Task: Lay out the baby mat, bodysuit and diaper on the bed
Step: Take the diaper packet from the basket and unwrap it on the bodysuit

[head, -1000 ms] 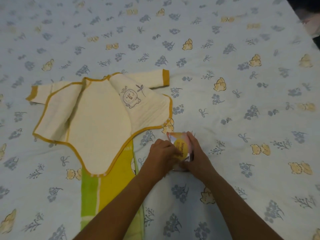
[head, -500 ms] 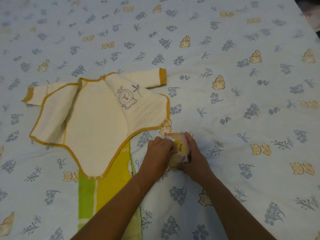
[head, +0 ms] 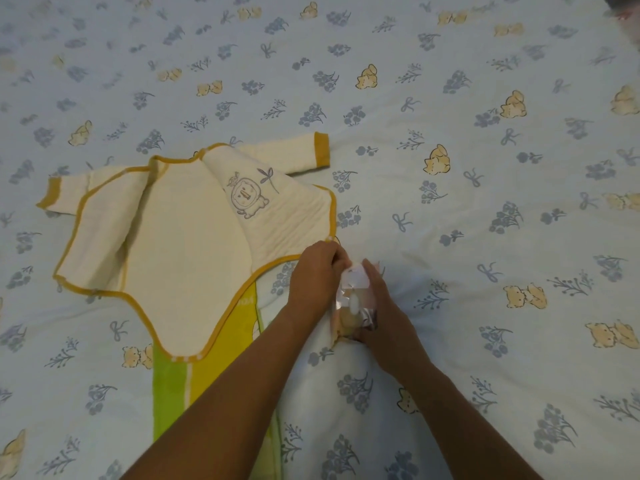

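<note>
Both hands, left hand (head: 317, 271) and right hand (head: 382, 313), grip the wrapped diaper (head: 353, 303) between their fingers, bodysuit (head: 180, 237) left of them on the bed (head: 485, 168); best peel wrapper evenly, keeping diaper low.

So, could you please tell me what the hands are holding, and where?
Both hands, left and right, grip the diaper packet by its opposite sides.

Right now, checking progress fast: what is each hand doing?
Left hand: closed, gripping the diaper packet at its top left.
Right hand: closed, gripping the same packet from the right.
</note>
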The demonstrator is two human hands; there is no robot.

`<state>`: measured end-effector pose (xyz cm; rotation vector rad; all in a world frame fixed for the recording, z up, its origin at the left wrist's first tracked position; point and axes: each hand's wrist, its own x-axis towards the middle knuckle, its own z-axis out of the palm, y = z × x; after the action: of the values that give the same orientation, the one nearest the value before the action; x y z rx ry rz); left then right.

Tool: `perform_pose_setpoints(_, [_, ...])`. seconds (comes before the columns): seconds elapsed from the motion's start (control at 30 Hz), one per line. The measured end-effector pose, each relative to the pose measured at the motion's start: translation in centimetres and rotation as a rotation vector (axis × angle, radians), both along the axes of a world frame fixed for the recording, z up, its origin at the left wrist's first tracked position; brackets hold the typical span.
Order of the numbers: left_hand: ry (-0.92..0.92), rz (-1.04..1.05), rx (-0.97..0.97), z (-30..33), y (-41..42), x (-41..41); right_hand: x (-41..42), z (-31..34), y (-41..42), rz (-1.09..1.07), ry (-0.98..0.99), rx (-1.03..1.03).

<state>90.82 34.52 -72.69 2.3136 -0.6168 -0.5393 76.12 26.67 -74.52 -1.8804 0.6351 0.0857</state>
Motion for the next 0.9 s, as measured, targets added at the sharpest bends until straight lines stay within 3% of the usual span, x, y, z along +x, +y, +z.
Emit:
perform_pose_setpoints(0.23, [0.061, 0.052, -0.06, -0.2, 1.0, 0.5, 0.0, 0.9, 0.0, 0.047, 0.059, 0.019])
perform_pose_setpoints(0.43, [0.012, -0.004, -0.078, 1.0, 2.5, -1.8, 0.9, 3.3, -1.2, 0.096, 0.046, 0.198])
perform_pose_setpoints(0.53, [0.017, 0.048, -0.071, 1.7, 2.9, -2.1, 1.3, 4.9, -2.4, -0.041, 0.124, 0.224])
perform_pose_setpoints(0.63, [0.02, 0.029, -0.024, 2.9, 3.1, -2.1, 1.4, 6.5, -3.3, -0.155, 0.156, 0.067])
perform_pose_setpoints(0.8, [0.041, 0.087, 0.016, 5.5, 4.5, -2.7, 2.0, 9.4, -3.2, -0.012, 0.189, -0.159])
perform_pose_setpoints(0.9, [0.072, 0.129, 0.169, 8.3, 6.2, -2.4, 2.6, 12.1, -2.8, 0.078, 0.199, -0.23])
